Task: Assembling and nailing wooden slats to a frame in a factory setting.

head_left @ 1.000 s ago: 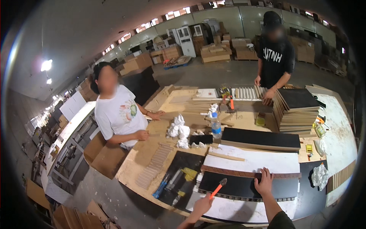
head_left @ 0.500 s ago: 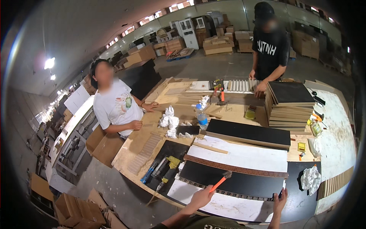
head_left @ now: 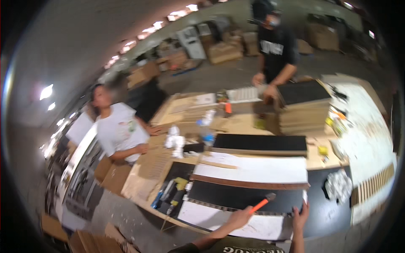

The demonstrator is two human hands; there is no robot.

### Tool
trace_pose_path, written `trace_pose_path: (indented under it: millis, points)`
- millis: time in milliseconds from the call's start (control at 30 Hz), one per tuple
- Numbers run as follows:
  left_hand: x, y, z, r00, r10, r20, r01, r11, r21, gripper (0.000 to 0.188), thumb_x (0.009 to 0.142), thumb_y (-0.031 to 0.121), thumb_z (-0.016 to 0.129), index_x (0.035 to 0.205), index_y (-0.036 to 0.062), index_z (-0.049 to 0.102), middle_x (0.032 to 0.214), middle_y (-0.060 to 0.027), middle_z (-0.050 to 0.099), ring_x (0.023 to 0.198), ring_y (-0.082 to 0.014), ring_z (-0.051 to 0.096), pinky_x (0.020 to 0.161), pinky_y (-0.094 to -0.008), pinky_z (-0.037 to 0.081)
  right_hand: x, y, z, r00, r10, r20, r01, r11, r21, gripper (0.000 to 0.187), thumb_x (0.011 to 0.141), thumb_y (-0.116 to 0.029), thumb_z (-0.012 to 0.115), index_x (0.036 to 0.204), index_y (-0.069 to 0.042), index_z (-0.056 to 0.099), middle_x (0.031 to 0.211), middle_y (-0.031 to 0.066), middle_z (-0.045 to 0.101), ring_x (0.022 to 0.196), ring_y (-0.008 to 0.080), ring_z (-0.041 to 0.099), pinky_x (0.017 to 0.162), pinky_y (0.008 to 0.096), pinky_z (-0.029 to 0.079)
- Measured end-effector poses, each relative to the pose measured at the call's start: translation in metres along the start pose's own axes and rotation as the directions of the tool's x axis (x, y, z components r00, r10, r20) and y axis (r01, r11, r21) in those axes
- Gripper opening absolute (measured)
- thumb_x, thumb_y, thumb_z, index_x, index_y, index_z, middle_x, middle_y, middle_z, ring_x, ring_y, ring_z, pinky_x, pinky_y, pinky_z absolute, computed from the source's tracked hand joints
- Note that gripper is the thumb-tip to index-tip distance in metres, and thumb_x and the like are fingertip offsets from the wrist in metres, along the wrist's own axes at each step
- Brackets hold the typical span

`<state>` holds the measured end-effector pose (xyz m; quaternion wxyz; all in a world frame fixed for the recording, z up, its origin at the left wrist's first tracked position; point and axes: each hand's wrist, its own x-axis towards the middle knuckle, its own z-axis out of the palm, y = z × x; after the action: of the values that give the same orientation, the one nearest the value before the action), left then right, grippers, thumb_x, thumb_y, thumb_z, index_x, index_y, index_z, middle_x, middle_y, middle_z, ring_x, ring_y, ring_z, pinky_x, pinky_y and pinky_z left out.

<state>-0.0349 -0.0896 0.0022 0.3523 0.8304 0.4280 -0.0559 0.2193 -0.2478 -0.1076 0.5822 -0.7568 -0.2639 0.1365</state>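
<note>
My left hand (head_left: 239,219) is closed round the orange handle of a hammer (head_left: 260,205), whose dark head hangs over a long black panel (head_left: 244,197). A narrow strip with a row of small dark segments (head_left: 236,209) runs along the panel's near edge. At the panel's right end, my right hand (head_left: 300,216) grips the near corner, thumb and fingers on either side of it. A small white piece (head_left: 304,195) stands at that end, just above my fingertips. White boards (head_left: 257,168) lie beyond the panel and under its near side, with a brown strip (head_left: 253,182) along its far edge.
Two people stand across the workbench, one in white (head_left: 122,130) at left, one in black (head_left: 276,50) behind a tall stack of panels (head_left: 304,118). Hand tools (head_left: 168,194) lie left. A crumpled white wad (head_left: 338,185) sits right. A bottle (head_left: 207,134) stands mid-bench.
The view has swung, blurring the picture and shifting the bench leftward. My left hand has carried the hammer to the right along the black panel. My right hand stays at the panel's end.
</note>
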Motion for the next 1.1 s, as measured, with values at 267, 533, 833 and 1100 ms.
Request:
trace_pose_path:
  millis: [267, 533, 833, 1100]
  points:
    - [0.052, 0.028, -0.052, 0.964, 0.204, -0.171, -0.184, 0.975, 0.127, 0.034, 0.091, 0.044, 0.051, 0.111, 0.0162, 0.056, 0.076, -0.0206, 0.065, 0.073, -0.0422, 0.063, 0.063, -0.0531, 0.048, 0.015, -0.037, 0.006, 0.991, -0.093, -0.097, 0.049, 0.923, -0.383, 0.055, 0.071, -0.032, 0.076, 0.120, -0.013, 0.061, 0.127, 0.0203, 0.052, 0.106, 0.0372, 0.054, 0.089, 0.0443, 0.042]
    - [0.206, 0.035, -0.062, 0.927, 0.353, -0.128, -0.256, 0.843, 0.474, 0.033, 0.088, 0.032, 0.056, 0.111, 0.0098, 0.059, 0.098, -0.0215, 0.062, 0.095, -0.0396, 0.058, 0.078, -0.0511, 0.044, 0.008, -0.033, 0.011, 0.997, -0.016, 0.074, 0.042, 0.929, -0.368, 0.057, 0.083, -0.046, 0.064, 0.130, -0.018, 0.053, 0.136, 0.0182, 0.045, 0.118, 0.0358, 0.049, 0.098, 0.0472, 0.038]
    - [0.082, 0.055, -0.032, 0.753, 0.513, -0.411, -0.317, 0.831, 0.457, 0.049, 0.093, 0.032, 0.051, 0.123, -0.0075, 0.053, 0.120, -0.0287, 0.056, 0.111, -0.0404, 0.054, 0.097, -0.0455, 0.042, 0.009, -0.014, -0.025, 0.899, -0.031, 0.436, 0.175, 0.940, -0.294, 0.071, 0.091, -0.048, 0.051, 0.149, -0.018, 0.024, 0.151, 0.0201, 0.020, 0.135, 0.0388, 0.030, 0.110, 0.0504, 0.022]
    - [0.061, -0.051, -0.037, 0.760, 0.234, -0.606, 0.133, 0.857, 0.498, 0.061, 0.091, 0.045, 0.051, 0.135, 0.0031, 0.045, 0.136, -0.0269, 0.042, 0.124, -0.0429, 0.041, 0.101, -0.0517, 0.036, 0.018, -0.031, -0.034, 0.928, -0.086, 0.363, 0.217, 0.915, -0.339, 0.067, 0.078, -0.039, 0.069, 0.137, -0.015, 0.047, 0.142, 0.0282, 0.033, 0.119, 0.0397, 0.047, 0.100, 0.0502, 0.035]
